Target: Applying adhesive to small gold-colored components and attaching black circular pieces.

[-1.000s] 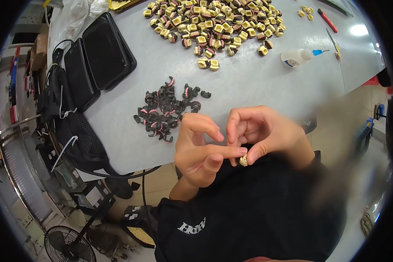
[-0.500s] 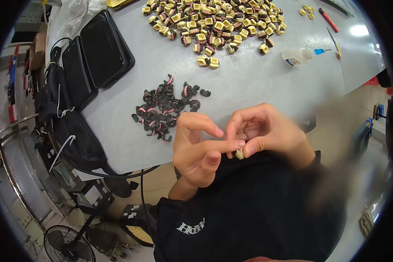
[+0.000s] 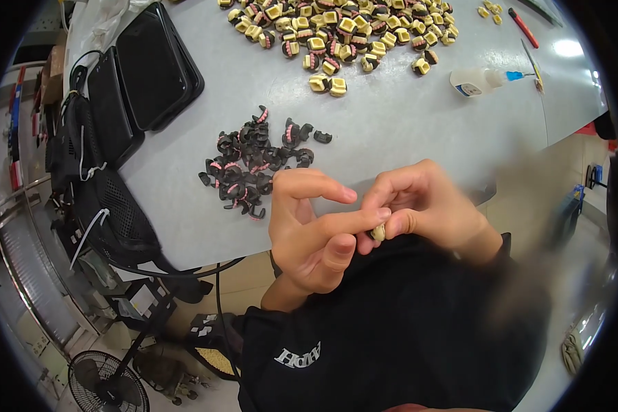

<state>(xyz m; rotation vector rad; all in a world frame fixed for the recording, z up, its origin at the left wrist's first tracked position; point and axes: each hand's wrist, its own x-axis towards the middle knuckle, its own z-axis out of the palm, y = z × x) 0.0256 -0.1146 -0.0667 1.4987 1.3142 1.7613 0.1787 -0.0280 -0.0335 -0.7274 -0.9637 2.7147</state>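
Note:
A small cream piece with a dark part (image 3: pixel 378 233) is pinched between the thumb and fingers of my right hand (image 3: pixel 429 206), just past the table's near edge. My left hand (image 3: pixel 312 230) is open, thumb and fingers apart, with one outstretched fingertip resting against the piece. Fingers cover much of the piece. Beyond my left hand lies a loose heap of small black curved parts (image 3: pixel 244 161), some with pink toothed ridges. Farther back, a large pile of cream, black and pink assembled pieces (image 3: pixel 347 27) spreads across the grey table (image 3: pixel 391 130).
A clear bottle with a blue needle tip (image 3: pixel 477 81) lies on its side at the right, near tweezers (image 3: pixel 532 65) and a red pen-like tool (image 3: pixel 523 29). Black trays (image 3: pixel 158 69) and a black mesh bag (image 3: pixel 120 213) line the left side. A fan (image 3: pixel 108 381) stands lower left.
The view has shifted a little, so the table things sit slightly differently. Between my fingers the cream piece shows more of itself, its dark part now visible. Both hands keep nearly the same pose.

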